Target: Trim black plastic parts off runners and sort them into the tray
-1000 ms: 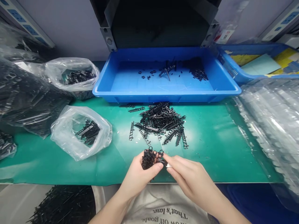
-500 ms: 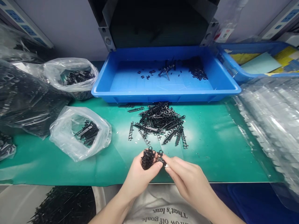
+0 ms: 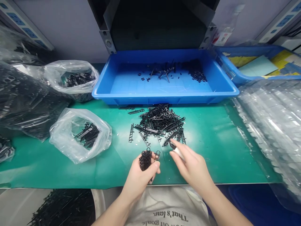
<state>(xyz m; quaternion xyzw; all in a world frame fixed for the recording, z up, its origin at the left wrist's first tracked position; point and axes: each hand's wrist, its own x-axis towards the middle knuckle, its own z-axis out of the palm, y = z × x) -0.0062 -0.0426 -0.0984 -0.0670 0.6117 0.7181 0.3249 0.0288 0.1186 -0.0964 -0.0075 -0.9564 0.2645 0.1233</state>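
Observation:
My left hand is wrapped round a bunch of black plastic strips with ring-shaped ends. One strip with a ring sticks out apart from the bunch, near the fingertips and thumb. To the right, my right hand pinches a small white object between thumb and fingers. A dark piece shows at its front end; its exact kind I cannot make out. Just beyond both hands lies a loose pile of black plastic strips on the green mat. The right fingertips are close to the pile's near edge.
Behind the pile stands a blue tray with black bits inside. Plastic bags of black parts are at the left. Clear plastic trays are stacked at right, below a blue basket. A tub of black pieces sits below the table edge.
My right hand has moved away from the left, forward and slightly right toward the pile. The left hand still holds the bunch. More black pieces lie in the blue tray's middle.

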